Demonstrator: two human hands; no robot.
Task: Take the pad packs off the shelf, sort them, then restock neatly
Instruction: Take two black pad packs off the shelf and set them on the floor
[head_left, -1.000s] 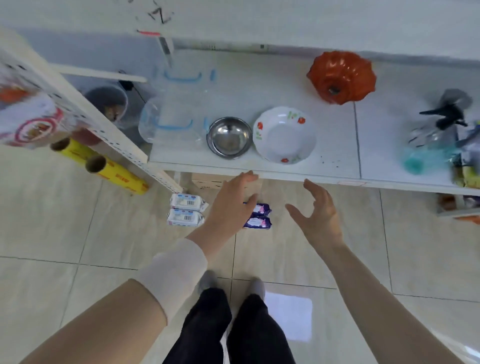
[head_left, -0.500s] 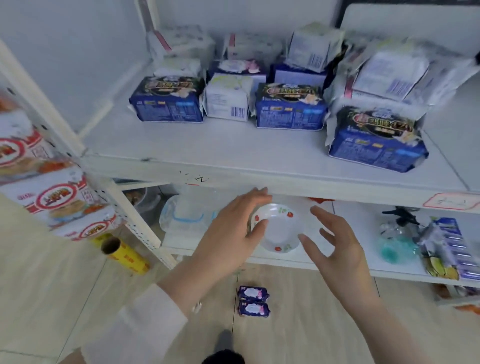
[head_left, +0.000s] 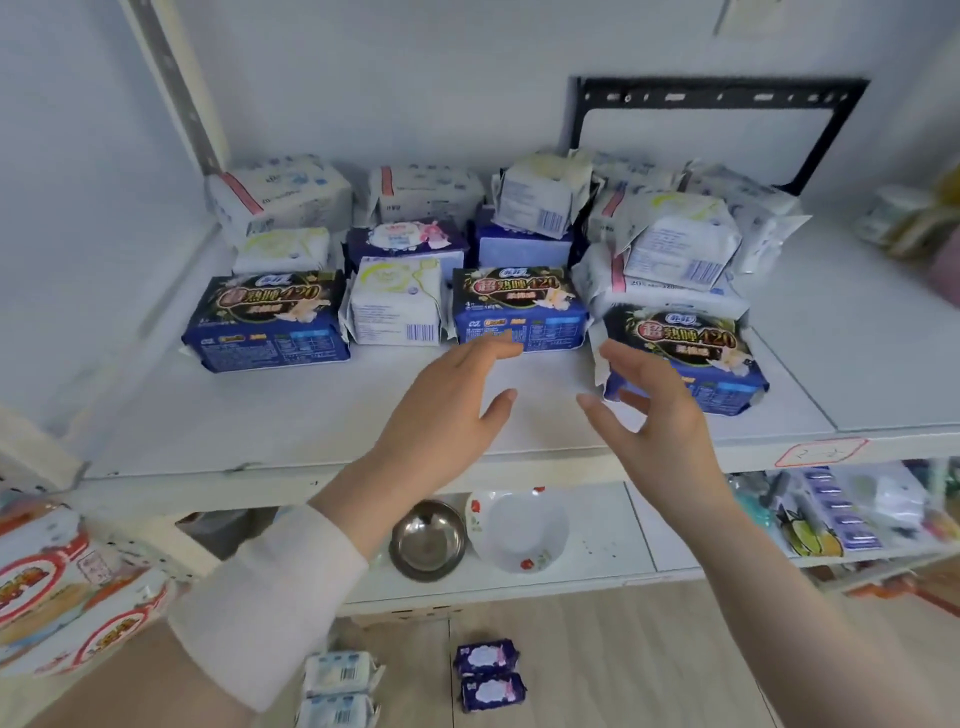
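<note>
The left grip (head_left: 441, 415) and right grip (head_left: 660, 421) are held released above the shelf (head_left: 260, 426), fingers spread, nothing grasped. A dark-blue pad pack (head_left: 519, 306) is seen just beyond the left grip's fingertips; a second blue pack (head_left: 696, 338) lies behind the right grip.

A small shop: white shelves (head_left: 467, 415) stocked with packaged pads (head_left: 265, 322), snacks (head_left: 62, 597), bowls (head_left: 428, 540), and a price label (head_left: 818, 452).

Pad packs (head_left: 519, 306) fill the rear of the upper shelf (head_left: 260, 415) (some stacked). Below it, a metal bowl (head_left: 427, 540) sits left of a dish (head_left: 519, 530).
</note>
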